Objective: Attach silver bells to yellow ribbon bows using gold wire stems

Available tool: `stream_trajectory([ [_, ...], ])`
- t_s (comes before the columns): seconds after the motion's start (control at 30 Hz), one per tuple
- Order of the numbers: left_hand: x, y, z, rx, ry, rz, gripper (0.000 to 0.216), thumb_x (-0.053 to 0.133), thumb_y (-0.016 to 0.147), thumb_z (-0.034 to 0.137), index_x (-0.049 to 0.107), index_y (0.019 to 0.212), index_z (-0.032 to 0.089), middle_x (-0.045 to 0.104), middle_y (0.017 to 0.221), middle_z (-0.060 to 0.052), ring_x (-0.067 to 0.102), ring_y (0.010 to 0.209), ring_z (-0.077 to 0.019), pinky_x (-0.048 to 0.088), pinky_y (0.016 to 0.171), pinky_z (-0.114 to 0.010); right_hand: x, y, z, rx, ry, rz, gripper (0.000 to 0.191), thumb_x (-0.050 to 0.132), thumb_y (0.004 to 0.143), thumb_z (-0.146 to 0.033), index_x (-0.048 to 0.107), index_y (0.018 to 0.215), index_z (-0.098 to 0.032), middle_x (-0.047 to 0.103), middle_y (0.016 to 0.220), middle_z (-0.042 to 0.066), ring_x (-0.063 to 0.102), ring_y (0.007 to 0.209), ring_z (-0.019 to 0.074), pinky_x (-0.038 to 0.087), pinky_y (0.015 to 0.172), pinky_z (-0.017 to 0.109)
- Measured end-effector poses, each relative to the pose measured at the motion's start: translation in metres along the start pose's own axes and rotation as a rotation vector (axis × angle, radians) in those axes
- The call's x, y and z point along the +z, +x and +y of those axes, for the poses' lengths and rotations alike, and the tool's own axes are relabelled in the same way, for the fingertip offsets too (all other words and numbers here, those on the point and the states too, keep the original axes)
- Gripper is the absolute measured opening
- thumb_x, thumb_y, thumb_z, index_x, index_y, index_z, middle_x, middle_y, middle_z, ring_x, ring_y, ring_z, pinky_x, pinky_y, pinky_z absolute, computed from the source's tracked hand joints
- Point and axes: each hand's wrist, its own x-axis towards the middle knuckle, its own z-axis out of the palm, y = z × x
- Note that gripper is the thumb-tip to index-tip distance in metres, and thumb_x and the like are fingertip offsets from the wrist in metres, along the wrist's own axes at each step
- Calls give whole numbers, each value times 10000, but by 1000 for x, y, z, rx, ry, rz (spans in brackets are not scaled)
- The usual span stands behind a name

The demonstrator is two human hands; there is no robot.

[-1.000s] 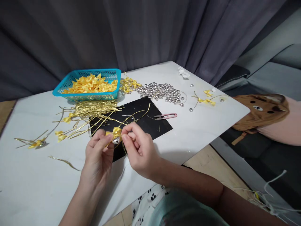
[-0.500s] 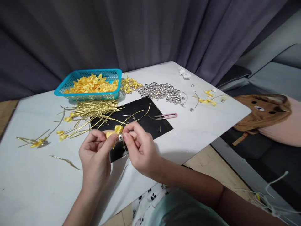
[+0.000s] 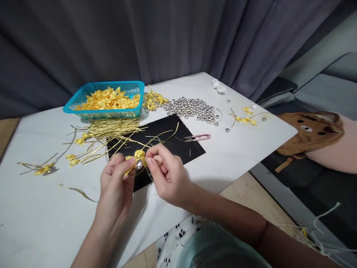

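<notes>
My left hand (image 3: 117,182) pinches a yellow ribbon bow (image 3: 139,153) between thumb and fingers. A round silver bell (image 3: 138,164) sits at the middle of the bow. Close on its right, my right hand (image 3: 167,173) is closed, with thumb and forefinger together on a thin gold cord at the bow's edge; most of the cord is hidden by the fingers. Both hands are above a black sheet (image 3: 178,160) on the white table (image 3: 240,149). Pink-handled thread snips (image 3: 198,137) lie on the sheet's right edge, beyond my right hand.
A blue basket (image 3: 134,86) of yellow bows stands at the back left, with a bundle of gold cords (image 3: 114,128) before it. Silver bells (image 3: 192,108) are spread behind the sheet. Finished-looking bows (image 3: 43,169) lie at the left. A brown bear-faced bag (image 3: 312,134) is at the right.
The bow has turned, and its bell now faces up more openly, slightly left of before. My left thumb has shifted off the bell; my right hand stays nearly in place.
</notes>
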Motion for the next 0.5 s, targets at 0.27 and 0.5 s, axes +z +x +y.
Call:
stream_trajectory([
  [0.27,0,-1,4,-21,-38,-4,386,749,514,100,374,467,180,404,479,91,407,452,-10,394,400,-29,-2,4,-4,56,46,-57,52,456,853,-156,438,805,-168,273,508,-106,242,395,20,187,392,151],
  [0.5,-5,0,3,-127,-98,-8,315,721,571,73,431,494,171,437,542,75,443,483,-4,441,467,-6,-1,3,-5,88,78,-18,51,461,854,-174,434,810,-176,294,516,-99,259,400,31,196,393,162],
])
